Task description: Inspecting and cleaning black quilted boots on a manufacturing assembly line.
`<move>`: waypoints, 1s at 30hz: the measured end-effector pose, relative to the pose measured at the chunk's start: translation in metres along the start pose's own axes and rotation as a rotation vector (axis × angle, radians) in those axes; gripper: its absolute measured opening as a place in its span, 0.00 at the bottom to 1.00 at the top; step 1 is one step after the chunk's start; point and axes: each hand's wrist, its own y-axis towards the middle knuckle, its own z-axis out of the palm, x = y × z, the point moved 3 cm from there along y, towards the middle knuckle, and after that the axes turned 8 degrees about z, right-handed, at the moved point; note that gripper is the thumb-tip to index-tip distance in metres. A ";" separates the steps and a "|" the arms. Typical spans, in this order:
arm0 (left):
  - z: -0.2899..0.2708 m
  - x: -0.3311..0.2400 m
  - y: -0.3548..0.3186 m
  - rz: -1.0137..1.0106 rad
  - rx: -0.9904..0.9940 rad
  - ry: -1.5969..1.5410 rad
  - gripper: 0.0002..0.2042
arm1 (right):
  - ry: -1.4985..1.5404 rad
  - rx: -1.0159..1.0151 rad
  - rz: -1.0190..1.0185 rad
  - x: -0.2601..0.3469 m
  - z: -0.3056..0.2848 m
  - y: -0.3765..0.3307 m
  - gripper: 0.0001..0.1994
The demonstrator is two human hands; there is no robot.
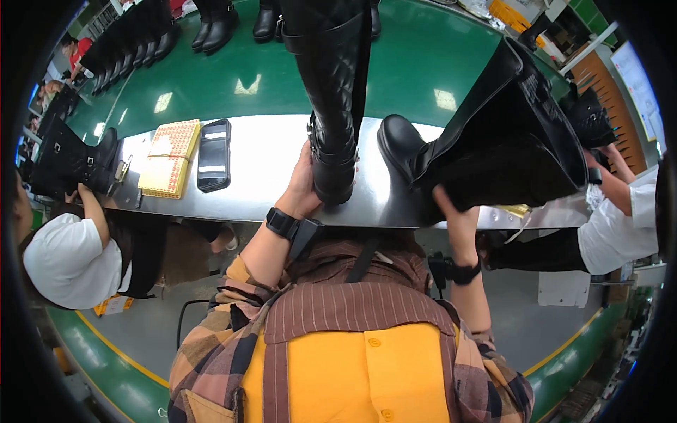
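Observation:
A tall black boot with a quilted shaft and buckled strap stands upright in front of me. My left hand is closed round its heel end, low on the left side; some fingers are hidden behind the boot. To the right, a second tall black boot leans over, shaft opening toward the right and toe on the metal ledge. My right hand holds it from below near the heel, thumb showing against the leather and the other fingers hidden.
A metal ledge borders the green table. On it lie a banded stack of yellow cards and a black phone-like case. More black boots line the far side. Co-workers in white sit left and right, handling boots.

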 end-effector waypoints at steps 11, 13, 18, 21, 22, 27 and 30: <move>-0.007 -0.018 -0.049 0.967 -0.210 0.691 0.37 | -0.026 -0.536 -0.165 0.001 -0.036 0.031 0.14; 0.000 -0.008 -0.066 1.059 -0.173 1.117 0.42 | -0.040 -0.434 0.003 -0.011 -0.033 0.036 0.16; -0.005 0.005 -0.063 0.825 -0.331 1.188 0.32 | 0.015 -0.521 -0.248 -0.006 -0.029 0.025 0.25; -0.013 -0.008 -0.056 0.717 -0.293 1.234 0.26 | -0.102 -0.684 -0.735 0.019 -0.023 -0.005 0.19; -0.017 -0.013 -0.054 0.684 -0.261 1.185 0.21 | -0.076 -0.666 -0.749 0.024 -0.014 -0.014 0.14; -0.028 -0.021 -0.052 0.571 -0.204 1.197 0.22 | -0.131 0.295 -0.138 0.023 0.085 0.015 0.08; -0.027 -0.021 -0.051 0.559 -0.183 1.169 0.24 | -0.246 0.434 -0.116 0.016 0.139 0.046 0.12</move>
